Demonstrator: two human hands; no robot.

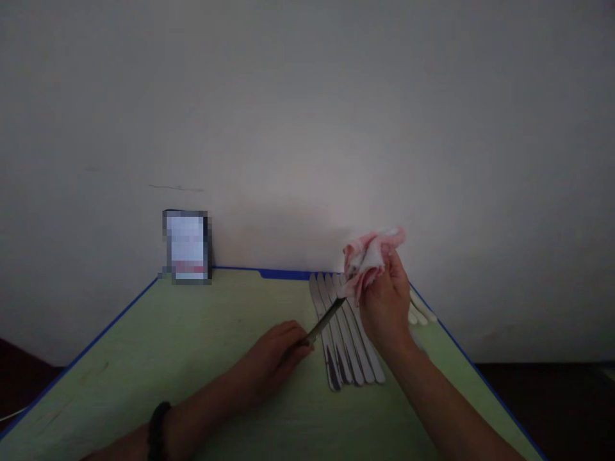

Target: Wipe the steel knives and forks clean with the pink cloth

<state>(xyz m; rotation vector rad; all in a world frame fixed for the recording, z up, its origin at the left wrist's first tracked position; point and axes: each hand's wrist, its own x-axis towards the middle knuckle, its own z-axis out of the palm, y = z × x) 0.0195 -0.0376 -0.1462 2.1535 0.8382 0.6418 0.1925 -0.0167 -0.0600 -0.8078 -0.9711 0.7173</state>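
The person's left hand (276, 352), just below the centre of the frame, has its fingers curled closed round one end of a knife (327, 319). Right of centre, the right hand (388, 307) has its fingers bunched on a pink-and-white cloth (369, 256) at the knife's other end. Beneath, I see more knives (355, 368) side by side on the green worktop (216, 320)

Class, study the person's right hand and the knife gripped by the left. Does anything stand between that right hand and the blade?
Yes: the pink-and-white cloth. It is bunched in the right hand and hides the far end of the knife. Nothing visible separates the left hand from the knife's near end.
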